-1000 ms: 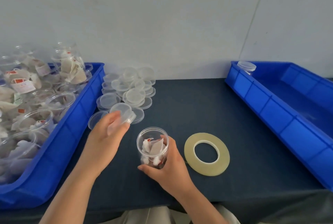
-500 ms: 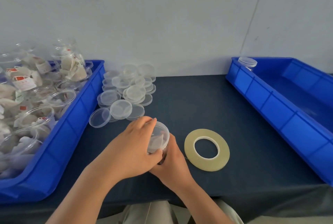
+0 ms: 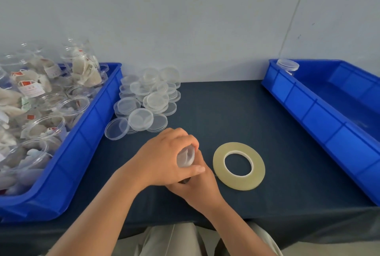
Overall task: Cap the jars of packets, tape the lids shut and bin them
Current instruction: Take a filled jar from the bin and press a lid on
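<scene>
A small clear jar of packets (image 3: pixel 185 158) stands on the dark table near the front edge, mostly covered by my hands. My left hand (image 3: pixel 164 159) lies over its top, fingers curled round the clear lid and pressing it onto the jar. My right hand (image 3: pixel 197 187) grips the jar's body from below and behind. A roll of yellowish tape (image 3: pixel 239 165) lies flat just right of the jar. A loose heap of clear lids (image 3: pixel 147 101) sits behind the jar to the left.
A blue bin (image 3: pixel 82 142) at left holds several open jars of packets (image 3: pixel 41 99). A second blue bin (image 3: pixel 320 119) at right has one capped jar (image 3: pixel 287 66) in its far corner. The table's front edge (image 3: pixel 287 227) runs close to my body.
My left hand brought a lid from the heap over to the jar and now covers the jar's top completely. My right hand stayed on the jar.
</scene>
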The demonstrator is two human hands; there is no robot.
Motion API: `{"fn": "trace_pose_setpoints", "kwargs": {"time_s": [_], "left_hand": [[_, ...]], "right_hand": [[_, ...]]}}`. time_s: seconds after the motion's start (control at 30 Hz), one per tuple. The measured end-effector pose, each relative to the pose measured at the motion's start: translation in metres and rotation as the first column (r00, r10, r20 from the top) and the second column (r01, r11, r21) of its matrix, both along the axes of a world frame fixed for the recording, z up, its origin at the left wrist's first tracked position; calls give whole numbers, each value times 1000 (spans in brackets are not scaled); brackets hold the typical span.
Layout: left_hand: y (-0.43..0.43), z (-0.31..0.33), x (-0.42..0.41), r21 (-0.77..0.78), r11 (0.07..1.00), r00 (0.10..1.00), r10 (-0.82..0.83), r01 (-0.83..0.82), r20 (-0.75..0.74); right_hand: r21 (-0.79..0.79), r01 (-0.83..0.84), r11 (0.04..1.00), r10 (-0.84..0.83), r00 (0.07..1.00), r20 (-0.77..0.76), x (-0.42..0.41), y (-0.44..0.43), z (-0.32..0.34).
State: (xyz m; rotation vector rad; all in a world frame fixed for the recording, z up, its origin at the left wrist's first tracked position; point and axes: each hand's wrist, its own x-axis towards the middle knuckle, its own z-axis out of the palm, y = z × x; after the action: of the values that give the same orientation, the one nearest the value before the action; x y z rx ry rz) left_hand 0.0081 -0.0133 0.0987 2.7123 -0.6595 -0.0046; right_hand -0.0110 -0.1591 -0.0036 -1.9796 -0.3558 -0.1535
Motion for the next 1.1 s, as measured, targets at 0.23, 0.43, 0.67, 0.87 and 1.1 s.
{"fn": "trace_pose_setpoints", "kwargs": {"time_s": [0.23, 0.43, 0.67, 0.87, 1.1], "left_hand": [[23, 19, 6, -63, 988, 975, -152, 143, -164], [30, 28, -29, -226, 973, 969, -15, -42, -246], [-41, -2, -51, -512, 774, 885, 462, -372, 56], [-19, 10, -52, -545, 827, 974, 212, -135, 80], [-29, 12, -64, -679, 687, 948, 315, -258, -42]], "right_hand": [[137, -69, 988, 76, 996, -40, 1, -3, 3], [406, -55, 912, 59, 998, 1, -2, -9, 3], [382, -87, 920, 69, 996, 61, -7, -6, 16], [423, -193, 885, 214, 977, -3, -18, -28, 33], [372, -126, 920, 161, 985, -64, -42, -26, 44]]}}
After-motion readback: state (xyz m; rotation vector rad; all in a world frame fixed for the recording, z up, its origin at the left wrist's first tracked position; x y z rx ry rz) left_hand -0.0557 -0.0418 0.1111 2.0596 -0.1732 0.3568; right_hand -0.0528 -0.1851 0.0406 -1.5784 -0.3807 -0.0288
